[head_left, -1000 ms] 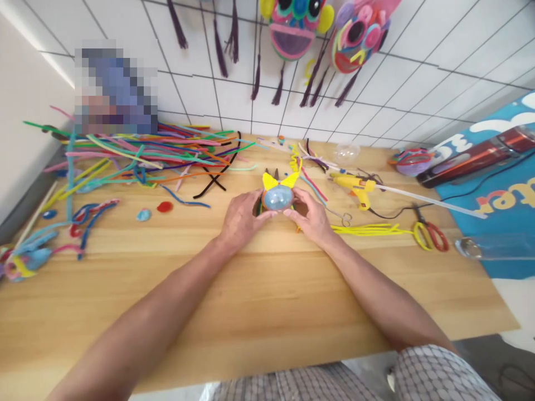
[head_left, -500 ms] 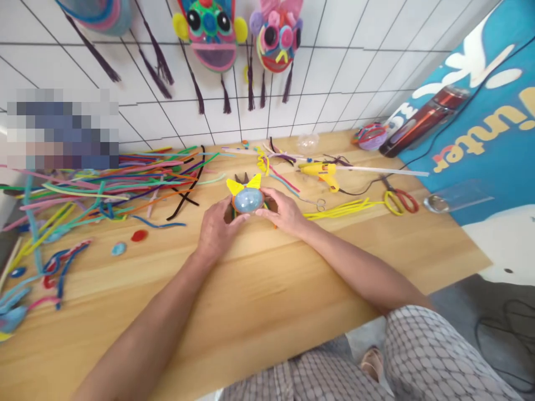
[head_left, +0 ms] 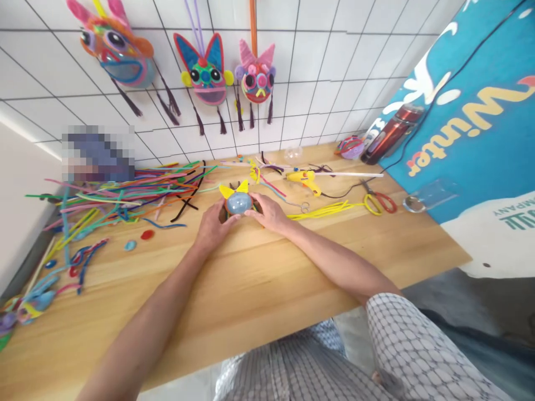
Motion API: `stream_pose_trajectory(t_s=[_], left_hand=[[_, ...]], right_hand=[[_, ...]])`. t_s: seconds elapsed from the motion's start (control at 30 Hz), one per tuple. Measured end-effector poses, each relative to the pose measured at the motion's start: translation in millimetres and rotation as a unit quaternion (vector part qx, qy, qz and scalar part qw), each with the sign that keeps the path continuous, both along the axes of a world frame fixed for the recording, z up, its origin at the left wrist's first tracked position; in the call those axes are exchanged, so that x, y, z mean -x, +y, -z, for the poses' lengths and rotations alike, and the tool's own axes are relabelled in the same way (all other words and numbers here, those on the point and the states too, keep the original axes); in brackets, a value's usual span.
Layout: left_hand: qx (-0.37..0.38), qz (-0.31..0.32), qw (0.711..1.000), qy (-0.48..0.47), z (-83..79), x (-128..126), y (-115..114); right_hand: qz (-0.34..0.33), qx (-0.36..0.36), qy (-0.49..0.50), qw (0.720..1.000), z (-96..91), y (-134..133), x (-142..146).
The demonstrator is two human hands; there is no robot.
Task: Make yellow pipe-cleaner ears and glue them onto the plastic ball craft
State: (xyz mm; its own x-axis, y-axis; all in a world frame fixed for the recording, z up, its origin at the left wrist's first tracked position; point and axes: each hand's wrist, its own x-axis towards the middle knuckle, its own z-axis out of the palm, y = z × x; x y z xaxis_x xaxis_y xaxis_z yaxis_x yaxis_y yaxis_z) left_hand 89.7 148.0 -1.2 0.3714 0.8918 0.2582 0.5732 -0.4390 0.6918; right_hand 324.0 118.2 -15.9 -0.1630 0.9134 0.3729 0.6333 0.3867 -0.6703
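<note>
Between my two hands, on the wooden table (head_left: 259,278), is a small craft animal head (head_left: 239,204) with a clear, shiny rounded body and two yellow pipe-cleaner ears. My left hand (head_left: 213,225) closes on its left side, thumb along the near edge. On the right side my right hand (head_left: 270,213) grips it the same way. Fingers partly cover its orange and green edges. Just right of my right hand lies a bundle of yellow pipe cleaners (head_left: 326,210). Behind it rests a yellow glue gun (head_left: 304,180) with a white glue stick in its back.
Many coloured pipe cleaners (head_left: 125,192) spread over the table's left. A red disc (head_left: 147,234) and blue disc (head_left: 130,245) lie nearer. Scissors (head_left: 378,203), a red thermos (head_left: 393,133) and a clear plastic packet (head_left: 430,196) are at right. Finished animal heads (head_left: 207,78) hang on the tiled wall.
The camera view has tilted up, showing more of the hanging heads and the wall. Both hands keep the craft animal head in the same grip.
</note>
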Motion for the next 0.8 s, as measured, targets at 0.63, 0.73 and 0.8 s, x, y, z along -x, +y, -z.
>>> stream_pose_trajectory(t_s=[0.63,0.73,0.8], left_hand=[[-0.013,-0.001,0.999,-0.038,4.5,-2,0],[0.001,-0.002,0.999,-0.041,5.2,-1,2],[0.01,-0.002,0.998,-0.058,5.8,-1,2]], right_hand=[[0.057,-0.091,0.014,0.994,-9.2,-3,-1],[0.075,-0.111,0.012,0.991,-28.2,-3,-1],[0.075,-0.125,0.001,0.989,-41.6,-7,-2]])
